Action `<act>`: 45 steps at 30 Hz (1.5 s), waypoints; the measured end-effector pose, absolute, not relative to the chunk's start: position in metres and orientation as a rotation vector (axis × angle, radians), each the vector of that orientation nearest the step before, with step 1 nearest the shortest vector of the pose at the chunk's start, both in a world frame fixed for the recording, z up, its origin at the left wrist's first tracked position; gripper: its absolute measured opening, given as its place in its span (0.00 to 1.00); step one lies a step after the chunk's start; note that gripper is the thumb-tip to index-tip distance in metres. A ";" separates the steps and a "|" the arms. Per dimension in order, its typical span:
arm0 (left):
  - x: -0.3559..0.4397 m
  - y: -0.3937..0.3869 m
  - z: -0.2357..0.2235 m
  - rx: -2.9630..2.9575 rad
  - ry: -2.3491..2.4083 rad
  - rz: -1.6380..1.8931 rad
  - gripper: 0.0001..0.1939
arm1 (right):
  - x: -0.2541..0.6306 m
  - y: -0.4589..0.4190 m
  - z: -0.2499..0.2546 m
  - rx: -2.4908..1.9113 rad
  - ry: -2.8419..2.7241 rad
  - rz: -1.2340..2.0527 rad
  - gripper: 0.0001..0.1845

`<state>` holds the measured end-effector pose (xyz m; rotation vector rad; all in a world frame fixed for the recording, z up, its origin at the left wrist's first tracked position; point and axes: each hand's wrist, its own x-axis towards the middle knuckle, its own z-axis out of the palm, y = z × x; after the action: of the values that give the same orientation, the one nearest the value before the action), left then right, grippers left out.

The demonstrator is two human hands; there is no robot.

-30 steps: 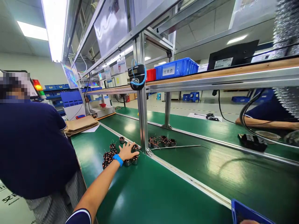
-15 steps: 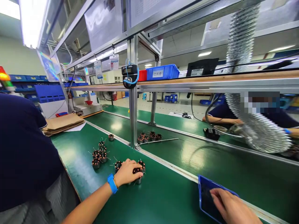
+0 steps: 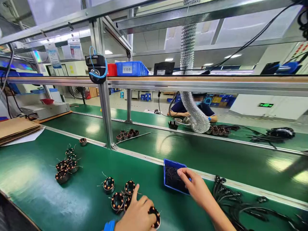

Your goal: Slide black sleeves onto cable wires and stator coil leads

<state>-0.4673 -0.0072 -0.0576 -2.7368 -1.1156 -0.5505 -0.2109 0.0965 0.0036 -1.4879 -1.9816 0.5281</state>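
Copper-wound motor stators stand on the green bench in front of me. My left hand (image 3: pixel 141 210), with a blue wristband, is curled around one stator (image 3: pixel 156 218) at its thumb side, while one finger points away over the neighbouring stators (image 3: pixel 117 201). Part of the held stator is hidden by the fingers. My right hand (image 3: pixel 193 183) is over a blue tray (image 3: pixel 164 175) that holds thin black pieces (image 3: pixel 170 172). Its thumb and fingertips are pressed together; whatever may be between them is too small to make out.
More stators (image 3: pixel 62 175) form a cluster to the left. Black cables (image 3: pixel 237 202) lie right of my right arm. A metal post (image 3: pixel 106 112) rises from the bench divider. Behind it sits a co-worker (image 3: pixel 178 107) near a silver duct (image 3: pixel 196 112). Brown cardboard (image 3: pixel 19 128) is stacked at left.
My view has swung to the right, bringing the cables into sight. My left hand has shifted toward me over the stators. The right hand's fingertips have come together over the tray.
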 end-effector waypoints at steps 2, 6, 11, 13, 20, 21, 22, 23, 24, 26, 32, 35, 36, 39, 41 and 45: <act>-0.461 -0.011 -0.076 -2.576 -1.006 -0.742 0.15 | -0.216 0.070 -0.002 -1.424 -1.994 0.647 0.24; -0.456 -0.020 -0.086 -2.459 -1.032 -0.907 0.20 | -0.229 0.016 -0.033 -1.243 -2.014 0.808 0.19; -0.457 -0.027 -0.067 -2.560 -1.045 -0.865 0.15 | -0.237 -0.004 -0.064 -1.228 -1.987 0.777 0.16; -0.458 -0.027 -0.061 -2.567 -1.030 -0.878 0.16 | -0.237 -0.002 -0.066 -1.209 -1.989 0.782 0.16; -0.458 -0.028 -0.056 -2.626 -1.052 -0.826 0.16 | -0.236 -0.001 -0.062 -1.203 -1.959 0.909 0.17; -0.458 -0.028 -0.056 -2.621 -1.056 -0.835 0.16 | -0.236 -0.001 -0.062 -1.196 -1.962 0.930 0.17; -0.458 -0.028 -0.055 -2.617 -1.061 -0.842 0.16 | -0.236 -0.002 -0.062 -1.190 -1.964 0.949 0.17; -0.458 -0.028 -0.054 -2.616 -1.064 -0.844 0.16 | -0.236 -0.002 -0.061 -1.190 -1.962 0.959 0.17; -0.458 -0.027 -0.053 -2.617 -1.064 -0.845 0.17 | -0.235 -0.002 -0.061 -1.199 -1.956 0.965 0.17; -0.457 -0.027 -0.051 -2.620 -1.064 -0.849 0.17 | -0.235 -0.001 -0.061 -1.222 -1.949 0.967 0.17; -0.458 -0.027 -0.049 -2.639 -1.068 -0.839 0.16 | -0.239 -0.005 -0.064 -1.210 -2.011 1.002 0.19; -0.459 -0.028 -0.049 -2.645 -1.064 -0.830 0.16 | -0.240 -0.007 -0.065 -1.219 -1.987 0.987 0.19; -0.459 -0.028 -0.049 -2.646 -1.063 -0.829 0.17 | -0.239 -0.006 -0.065 -1.224 -1.968 0.982 0.19; -0.459 -0.028 -0.050 -2.652 -1.064 -0.829 0.17 | -0.237 -0.004 -0.063 -1.239 -1.924 0.978 0.20; -0.460 -0.028 -0.050 -2.659 -1.067 -0.823 0.17 | -0.237 -0.003 -0.062 -1.246 -1.915 0.976 0.20; -0.460 -0.029 -0.053 -2.670 -1.072 -0.785 0.16 | -0.239 -0.004 -0.061 -1.251 -1.928 0.983 0.20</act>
<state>-0.4600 -0.0286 -0.0527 -2.6703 -1.0720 -0.7851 -0.2391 -0.0045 -0.0607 -1.2513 -1.9280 0.9831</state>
